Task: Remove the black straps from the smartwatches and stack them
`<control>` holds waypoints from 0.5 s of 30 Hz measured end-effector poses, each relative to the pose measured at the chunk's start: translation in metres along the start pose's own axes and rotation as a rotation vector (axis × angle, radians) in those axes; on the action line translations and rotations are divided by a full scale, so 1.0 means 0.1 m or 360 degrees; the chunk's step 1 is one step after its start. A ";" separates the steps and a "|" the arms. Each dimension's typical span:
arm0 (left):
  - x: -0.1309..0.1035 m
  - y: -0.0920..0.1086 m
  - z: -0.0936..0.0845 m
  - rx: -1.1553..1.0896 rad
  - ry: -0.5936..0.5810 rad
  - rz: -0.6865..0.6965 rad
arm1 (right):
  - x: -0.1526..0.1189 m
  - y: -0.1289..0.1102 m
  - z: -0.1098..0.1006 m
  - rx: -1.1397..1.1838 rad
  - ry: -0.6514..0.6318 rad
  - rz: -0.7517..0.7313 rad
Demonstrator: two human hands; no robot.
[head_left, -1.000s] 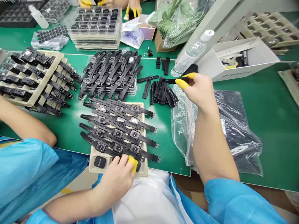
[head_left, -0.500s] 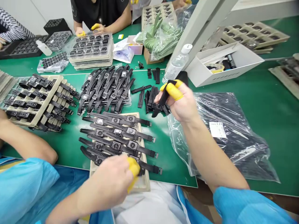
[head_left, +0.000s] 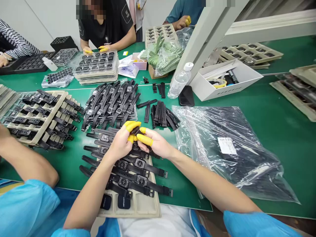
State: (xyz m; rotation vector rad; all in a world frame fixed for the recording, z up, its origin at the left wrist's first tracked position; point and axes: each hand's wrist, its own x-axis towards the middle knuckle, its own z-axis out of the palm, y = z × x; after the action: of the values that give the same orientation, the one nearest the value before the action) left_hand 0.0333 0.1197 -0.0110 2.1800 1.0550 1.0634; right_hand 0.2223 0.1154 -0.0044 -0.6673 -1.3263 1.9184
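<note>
Clamping dark watch part point(head_left: 135, 131) between yellow-capped fingers point(head_left: 144, 139) of left hand point(head_left: 120, 142) and right hand point(head_left: 159, 142), above beige tray point(head_left: 147, 203). In tray: strapped watches point(head_left: 141, 180) laid across; two dark watch bodies point(head_left: 123, 201) in front row, left and middle. In white box point(head_left: 229, 89): yellow roll point(head_left: 219, 85), dark items point(head_left: 231, 77). In clear bag point(head_left: 190, 131): dark contents point(head_left: 251, 161). Versus half second ago: have brought right hand in from beside strap pile point(head_left: 161, 113), left hand up from front row, now together.

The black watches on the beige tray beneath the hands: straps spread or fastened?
Spread: the visible black straps lie extended, several reaching past the beige moulded tray.
</note>
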 end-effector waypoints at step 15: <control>-0.05 -0.02 0.07 -0.0004 0.0058 0.0056 | 0.06 0.09 -0.07 0.0355 0.0060 0.0137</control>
State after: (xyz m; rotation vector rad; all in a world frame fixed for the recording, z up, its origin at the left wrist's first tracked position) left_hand 0.0360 0.1164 -0.0186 2.1922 1.0343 1.1237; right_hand 0.2217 0.1219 -0.0152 -0.6532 -1.0556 2.0748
